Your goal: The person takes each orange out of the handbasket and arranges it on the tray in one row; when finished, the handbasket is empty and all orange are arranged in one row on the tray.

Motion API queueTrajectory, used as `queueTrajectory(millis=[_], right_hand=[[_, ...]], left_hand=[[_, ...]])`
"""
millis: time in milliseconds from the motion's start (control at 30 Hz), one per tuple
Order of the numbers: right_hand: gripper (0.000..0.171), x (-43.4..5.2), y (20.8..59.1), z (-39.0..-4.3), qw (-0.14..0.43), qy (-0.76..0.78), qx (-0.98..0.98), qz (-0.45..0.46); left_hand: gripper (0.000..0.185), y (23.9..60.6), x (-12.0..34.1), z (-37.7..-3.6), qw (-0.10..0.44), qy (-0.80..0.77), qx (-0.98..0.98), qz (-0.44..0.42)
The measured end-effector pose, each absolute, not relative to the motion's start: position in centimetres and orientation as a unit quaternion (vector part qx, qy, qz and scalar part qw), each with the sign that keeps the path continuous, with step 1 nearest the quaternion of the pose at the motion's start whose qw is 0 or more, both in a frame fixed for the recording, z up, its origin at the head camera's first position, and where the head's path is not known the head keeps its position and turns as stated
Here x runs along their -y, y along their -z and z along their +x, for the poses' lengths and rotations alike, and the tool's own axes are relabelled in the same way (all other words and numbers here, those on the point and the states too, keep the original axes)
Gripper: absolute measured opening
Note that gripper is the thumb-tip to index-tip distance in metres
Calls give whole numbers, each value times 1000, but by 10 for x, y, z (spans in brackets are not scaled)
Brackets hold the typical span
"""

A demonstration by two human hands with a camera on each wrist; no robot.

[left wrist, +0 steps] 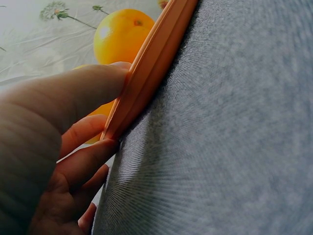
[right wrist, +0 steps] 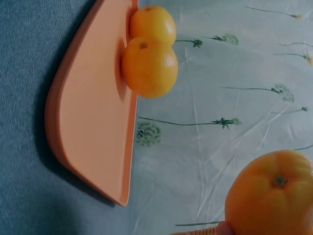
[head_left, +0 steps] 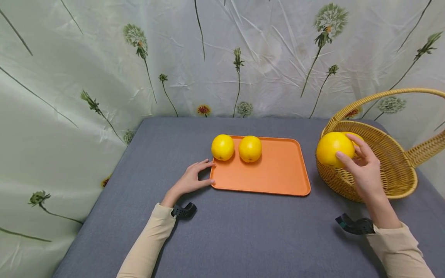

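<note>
In the head view, the right hand (head_left: pixel 365 172) at the right of the frame holds an orange (head_left: pixel 334 149) with curled fingers, above the near rim of the basket (head_left: pixel 399 170). The left hand (head_left: pixel 192 178), fingers straight, touches the left edge of the tray (head_left: pixel 278 170) in the centre, where two oranges (head_left: pixel 236 148) lie side by side. In the left wrist view, the fingers (left wrist: pixel 83 90) press the tray edge (left wrist: pixel 151 63). In the right wrist view, the held orange (right wrist: pixel 271 193) is at the lower right.

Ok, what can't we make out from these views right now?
- Basket contents: head view, the held orange and right hand cover part of the inside; a second fruit barely peeks out.
- Right hand's grip: right wrist view, cut off by the bottom edge.
- Basket handle: head view, cut by the right edge.
</note>
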State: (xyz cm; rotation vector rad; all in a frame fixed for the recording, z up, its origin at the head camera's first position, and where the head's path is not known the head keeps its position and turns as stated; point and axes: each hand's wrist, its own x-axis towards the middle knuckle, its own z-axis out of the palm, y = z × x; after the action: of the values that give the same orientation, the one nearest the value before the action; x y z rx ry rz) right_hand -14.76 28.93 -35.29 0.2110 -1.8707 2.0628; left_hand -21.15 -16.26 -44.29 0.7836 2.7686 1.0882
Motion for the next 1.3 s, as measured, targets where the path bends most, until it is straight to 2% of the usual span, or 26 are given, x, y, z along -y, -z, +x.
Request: queueTrajectory(millis=[467,867,1300], right_hand=[[54,-267,356,-154,134,-681,714,90],[54,-244,364,-175,100,-616,777,83],[58,-222,381,-207,23,-548,834,59]], left_hand=[[60,441,163,-212,35,-352,-900,255],[60,442,163,-212,39,-354,-899,253],[61,444,163,-213,39,-353,-900,253]])
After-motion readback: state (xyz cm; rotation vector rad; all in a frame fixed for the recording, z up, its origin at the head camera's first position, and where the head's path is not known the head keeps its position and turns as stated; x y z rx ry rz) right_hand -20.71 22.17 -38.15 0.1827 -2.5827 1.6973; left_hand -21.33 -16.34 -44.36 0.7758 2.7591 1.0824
